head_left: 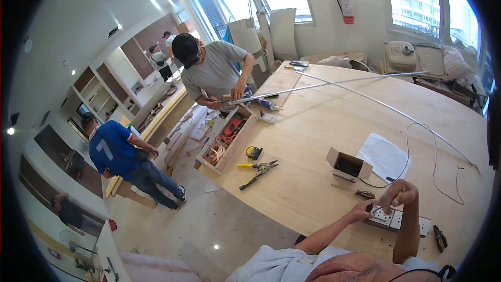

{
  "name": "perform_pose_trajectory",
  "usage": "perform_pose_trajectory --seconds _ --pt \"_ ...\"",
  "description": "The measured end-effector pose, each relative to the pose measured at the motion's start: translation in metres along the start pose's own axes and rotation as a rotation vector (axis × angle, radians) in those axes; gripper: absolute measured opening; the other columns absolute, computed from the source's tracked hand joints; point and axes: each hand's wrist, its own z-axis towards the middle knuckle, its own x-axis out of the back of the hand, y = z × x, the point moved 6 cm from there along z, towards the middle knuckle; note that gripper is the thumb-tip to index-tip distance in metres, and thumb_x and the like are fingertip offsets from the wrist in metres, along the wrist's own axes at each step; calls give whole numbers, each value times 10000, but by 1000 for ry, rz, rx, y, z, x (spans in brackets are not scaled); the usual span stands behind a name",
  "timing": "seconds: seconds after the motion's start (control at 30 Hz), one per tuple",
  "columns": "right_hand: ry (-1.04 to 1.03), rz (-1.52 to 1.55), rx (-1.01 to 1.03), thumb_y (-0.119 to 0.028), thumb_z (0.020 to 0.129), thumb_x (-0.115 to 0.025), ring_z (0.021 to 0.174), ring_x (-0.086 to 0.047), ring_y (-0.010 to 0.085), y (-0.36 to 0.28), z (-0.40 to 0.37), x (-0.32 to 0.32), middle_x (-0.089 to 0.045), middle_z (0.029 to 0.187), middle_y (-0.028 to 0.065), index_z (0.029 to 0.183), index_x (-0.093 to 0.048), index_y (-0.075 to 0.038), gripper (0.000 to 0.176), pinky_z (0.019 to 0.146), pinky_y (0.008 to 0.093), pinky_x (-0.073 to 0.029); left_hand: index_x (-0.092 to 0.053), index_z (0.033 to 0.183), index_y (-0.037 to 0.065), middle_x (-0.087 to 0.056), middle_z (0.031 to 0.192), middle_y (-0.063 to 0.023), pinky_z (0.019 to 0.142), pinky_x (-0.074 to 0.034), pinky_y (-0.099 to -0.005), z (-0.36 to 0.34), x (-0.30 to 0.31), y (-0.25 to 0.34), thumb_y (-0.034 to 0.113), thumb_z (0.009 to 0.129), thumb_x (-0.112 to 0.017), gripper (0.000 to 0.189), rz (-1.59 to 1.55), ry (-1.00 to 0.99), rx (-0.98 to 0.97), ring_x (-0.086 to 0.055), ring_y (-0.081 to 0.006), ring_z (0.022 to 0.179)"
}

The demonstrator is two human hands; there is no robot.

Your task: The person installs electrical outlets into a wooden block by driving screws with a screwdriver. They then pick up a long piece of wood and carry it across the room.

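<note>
My left hand has its fingers closed at the left end of a power strip with several white sockets. Just above the strip, my right hand is closed around a tool, of which only a bit of yellow handle shows; its tip is hidden. A screwdriver with a yellow and black handle lies beside my left hand. To the right of the strip rest black-handled pliers. Behind my hands stands an open cardboard box with dark contents, and a thin wire runs from it.
Yellow-handled snips and a tape measure lie on the wooden table. White paper and long metal strips lie farther back. A co-worker stands by a wooden toolbox; another person walks left.
</note>
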Motion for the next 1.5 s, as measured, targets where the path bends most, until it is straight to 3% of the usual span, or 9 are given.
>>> perform_pose_trajectory --seconds 0.13,0.23,0.6,0.77,0.87,1.0,1.2,1.43,1.5 --pt "211 97 -20 -307 980 -664 450 -517 171 14 -13 -17 -547 529 89 852 -693 85 413 577 375 -591 -526 1418 42 -676 1151 -97 883 -537 -316 2 -1 -4 -5 762 -704 682 -185 47 -86 -645 -187 1033" --pt "1547 -317 13 -404 1087 -487 458 -433 36 24 -61 6 -463 542 -31 817 -610 -52 461 573 274 -569 -521 1420 36 -677 1162 -100 901 -529 -314 11 1 -16 -8 759 -703 688 -42 91 -117 -642 -187 1042" --pt "195 167 -82 -434 1007 -579 508 -637 249 29 -15 16 -658 685 184 797 -707 98 586 577 363 -569 -457 1479 53 -618 1306 -87 1031 -474 -328 15 -4 -19 -15 818 -689 703 -116 -49 -121 -580 -200 1206" --pt "1627 -210 92 -400 1088 -482 453 -485 81 29 -58 2 -511 581 4 853 -649 -16 480 528 304 -554 -445 1497 69 -615 1316 -89 945 -524 -308 6 0 -10 -1 820 -706 729 -12 19 -20 -594 -197 1169" --pt "1612 -229 18 -365 1079 -494 534 -502 97 19 -50 -9 -516 622 21 849 -667 14 476 653 319 -580 -444 1502 85 -616 1316 -88 926 -534 -313 31 1 -49 -13 820 -701 735 76 23 -115 -598 -191 1161" --pt "624 -300 -334 -231 1026 -571 655 -632 175 -2 -6 -5 -650 707 82 1011 -724 38 310 716 339 -558 -451 1491 73 -617 1318 -90 987 -508 -314 13 -2 -19 -28 807 -694 733 -13 15 -1 -589 -194 1195" --pt "155 -1563 -494 -262 879 -750 778 -676 324 -52 24 -21 -637 805 147 921 -706 -50 221 697 401 -543 -479 1461 52 -635 1301 -97 1065 -456 -329 16 1 -22 -54 780 -671 715 58 22 -41 -595 -216 1215" --pt "-343 -1441 -948 -200 824 -732 1145 -582 357 -63 5 -23 -545 1216 187 1210 -601 -156 410 816 455 -545 -577 1345 63 -644 1241 -68 1030 -487 -348 56 -6 -71 76 648 -849 748 -138 -77 -286 -609 -188 1141" --pt "-527 -1577 -563 -189 887 -631 967 -588 316 -55 0 -27 -550 1103 149 1101 -612 -149 219 740 422 -522 -602 1320 33 -667 1208 -85 1015 -505 -370 54 -4 -70 78 611 -837 748 -146 -18 -273 -620 -205 1134"
